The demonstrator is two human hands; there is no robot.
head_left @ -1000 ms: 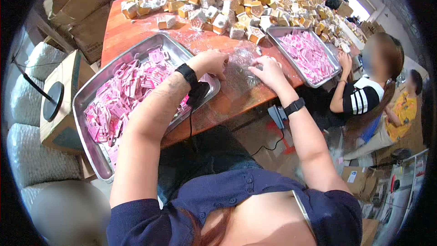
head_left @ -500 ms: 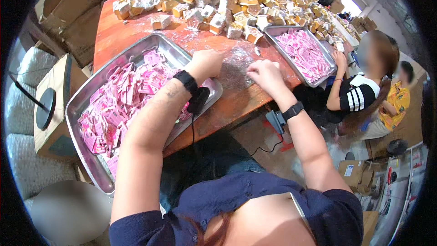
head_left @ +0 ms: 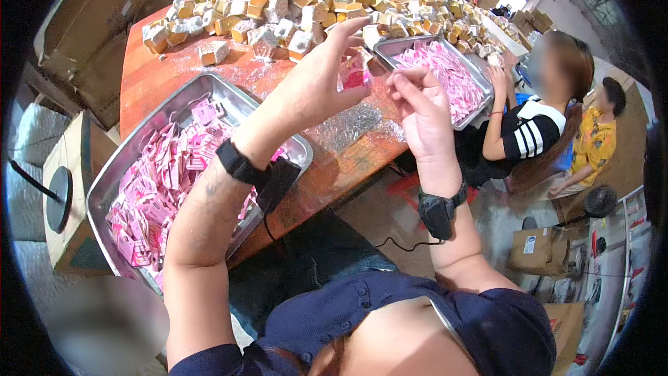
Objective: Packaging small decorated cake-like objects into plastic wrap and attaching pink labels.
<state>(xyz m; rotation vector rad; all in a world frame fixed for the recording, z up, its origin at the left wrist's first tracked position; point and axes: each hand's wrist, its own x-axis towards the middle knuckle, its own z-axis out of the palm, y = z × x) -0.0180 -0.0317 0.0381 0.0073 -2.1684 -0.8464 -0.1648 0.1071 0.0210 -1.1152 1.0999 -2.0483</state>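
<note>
Raised over the table, my left hand (head_left: pixel 321 83) curves with thumb and forefinger wide apart around a small pink packet (head_left: pixel 355 73). The hand partly covers the packet, and its other fingers are hidden. Close to its right, my right hand (head_left: pixel 426 113) is closed, thumb and fingertips pinched together. Anything in that pinch is too small to make out. Under my left forearm lies a metal tray (head_left: pixel 97 202) heaped with flat pink pieces (head_left: pixel 163 181). Another metal tray (head_left: pixel 390 45) of pink pieces stands beyond my right hand.
Many yellow-and-white blocks (head_left: pixel 264 40) cover the far part of the orange-red table (head_left: pixel 139 73). Shiny clear scraps (head_left: pixel 351 125) lie below my hands. A co-worker (head_left: pixel 532 129) sits at the right, hands near the blocks. Cardboard boxes (head_left: pixel 90 21) stand at the left.
Both hands have risen from the tabletop and come closer together. My left hand has opened from a fist into a wide curve, with the pink packet now showing. The view has shifted slightly.
</note>
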